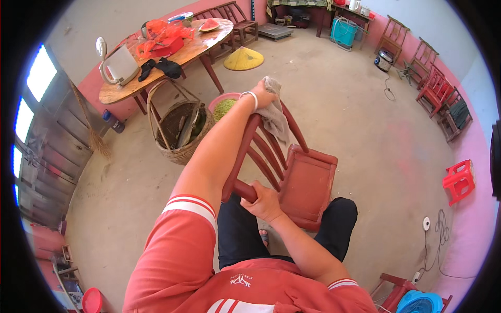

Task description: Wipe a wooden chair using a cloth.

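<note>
In front of me stands a red wooden chair (307, 187), its slatted backrest on my left and its seat towards the right. My left hand (263, 96), with a white band at the wrist, is closed on a grey-beige cloth (274, 117) at the far end of the top rail. The cloth hangs down over the backrest there. Nearer to me, my right hand (267, 201) grips the post at the near side of the backrest. My knees are on either side of the chair's near edge. The chair's legs are mostly hidden.
A wicker basket (181, 154) and a pink basin (213, 103) of chopped greens stand left of the chair. Beyond them is a wooden table (191, 49) with an electric kettle (124, 66). A conical hat (243, 58) lies on the floor. Cables (441, 231) and a red plastic stool (458, 182) are at the right.
</note>
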### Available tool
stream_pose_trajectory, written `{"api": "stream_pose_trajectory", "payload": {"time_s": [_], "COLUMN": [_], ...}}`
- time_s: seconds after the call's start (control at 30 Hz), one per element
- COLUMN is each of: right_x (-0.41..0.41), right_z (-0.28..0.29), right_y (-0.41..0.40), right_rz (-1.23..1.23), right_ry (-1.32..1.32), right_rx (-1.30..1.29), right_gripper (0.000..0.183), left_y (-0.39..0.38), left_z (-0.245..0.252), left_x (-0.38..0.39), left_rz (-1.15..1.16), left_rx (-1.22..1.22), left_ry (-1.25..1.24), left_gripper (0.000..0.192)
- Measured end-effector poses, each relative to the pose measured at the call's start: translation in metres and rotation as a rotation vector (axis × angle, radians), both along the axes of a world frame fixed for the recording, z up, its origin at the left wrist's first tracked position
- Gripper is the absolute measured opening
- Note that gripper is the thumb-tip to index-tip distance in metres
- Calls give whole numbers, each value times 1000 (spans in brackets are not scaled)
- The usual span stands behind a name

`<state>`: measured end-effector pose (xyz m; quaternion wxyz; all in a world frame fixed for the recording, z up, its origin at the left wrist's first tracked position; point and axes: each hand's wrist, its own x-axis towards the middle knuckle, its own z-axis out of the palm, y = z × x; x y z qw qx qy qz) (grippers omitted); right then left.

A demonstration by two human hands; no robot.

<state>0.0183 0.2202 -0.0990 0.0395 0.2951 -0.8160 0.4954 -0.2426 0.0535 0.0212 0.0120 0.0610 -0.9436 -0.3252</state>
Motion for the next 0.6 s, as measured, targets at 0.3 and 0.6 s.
{"api": "stream_pose_trajectory", "payload": {"time_s": [0.3,0.6], "right_x": [-9,-6], "right_z": [-7,-4], "right_y": [6,3], "right_rz": [-21,21], "right_ry": [72,34], "right_rx": [-51,-64], "right_gripper": [34,34], "left_y": [-2,-22], "left_z": [-15,-44], "left_x": [19,71], "left_rz": [-48,-54], "left_rx": [569,437], "left_ry": [-96,24], "left_gripper": [76,66]}}
